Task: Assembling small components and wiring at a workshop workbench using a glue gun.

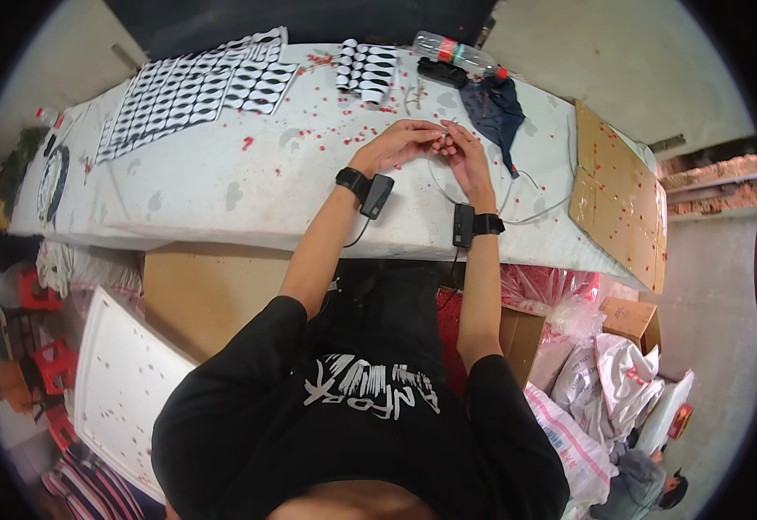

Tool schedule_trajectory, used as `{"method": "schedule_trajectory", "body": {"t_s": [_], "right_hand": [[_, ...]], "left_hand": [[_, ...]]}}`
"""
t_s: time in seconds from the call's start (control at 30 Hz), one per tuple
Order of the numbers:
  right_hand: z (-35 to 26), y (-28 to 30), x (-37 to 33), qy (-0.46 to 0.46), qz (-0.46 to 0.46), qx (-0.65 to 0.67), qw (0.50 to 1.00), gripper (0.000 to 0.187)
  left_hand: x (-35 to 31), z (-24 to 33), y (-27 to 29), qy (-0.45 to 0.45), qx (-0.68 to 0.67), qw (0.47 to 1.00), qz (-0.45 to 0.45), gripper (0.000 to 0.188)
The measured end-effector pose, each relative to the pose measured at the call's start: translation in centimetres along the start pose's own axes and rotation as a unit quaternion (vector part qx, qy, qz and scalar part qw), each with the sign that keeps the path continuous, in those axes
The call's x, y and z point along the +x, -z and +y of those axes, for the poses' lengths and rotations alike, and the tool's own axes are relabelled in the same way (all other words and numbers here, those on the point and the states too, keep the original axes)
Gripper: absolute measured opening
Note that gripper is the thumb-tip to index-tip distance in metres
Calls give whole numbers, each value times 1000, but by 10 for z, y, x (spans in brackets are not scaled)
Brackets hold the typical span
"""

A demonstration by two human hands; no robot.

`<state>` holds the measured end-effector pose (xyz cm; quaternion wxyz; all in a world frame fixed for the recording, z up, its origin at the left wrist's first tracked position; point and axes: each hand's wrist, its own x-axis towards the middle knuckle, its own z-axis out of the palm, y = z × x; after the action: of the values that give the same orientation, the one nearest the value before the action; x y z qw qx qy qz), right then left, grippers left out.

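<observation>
Perhaps the thin pale wire [541,215], trailing over the tabletop [274,204] from the left hand [398,144] and right hand [469,163], whose fingers [425,137] meet, seemingly clamped on it, could spring loose if that pinch slackens, while a bottle [456,54] lies beyond and a clear plastic bag [541,284] below shows red contents.

Onlooker's notes: person wearing black T-shirt [335,451], short sleeves [504,394] ending near elbows. Jagged white lettering [374,386] running across chest. Black strap [352,181] circling left wrist, black box [378,198] sitting on it, thin dark cable [361,232] trailing. Right strap [488,224] matching, also bearing black box, cable hanging. Black trousers [387,303] showing beyond shirt.
</observation>
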<state>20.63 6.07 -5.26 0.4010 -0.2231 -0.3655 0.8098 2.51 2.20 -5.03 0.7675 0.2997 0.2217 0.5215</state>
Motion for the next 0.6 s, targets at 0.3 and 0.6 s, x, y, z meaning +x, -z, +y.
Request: {"method": "schedule_trajectory", "body": {"t_s": [0.3,0.6], "right_hand": [[1,7,4,12,-4,-33,999,29],[-1,4,2,21,4,-29,999,28]], "left_hand": [[-1,1,-2,1,5,1000,-20,22],[2,-3,0,4,-14,1000,-25,24]]}}
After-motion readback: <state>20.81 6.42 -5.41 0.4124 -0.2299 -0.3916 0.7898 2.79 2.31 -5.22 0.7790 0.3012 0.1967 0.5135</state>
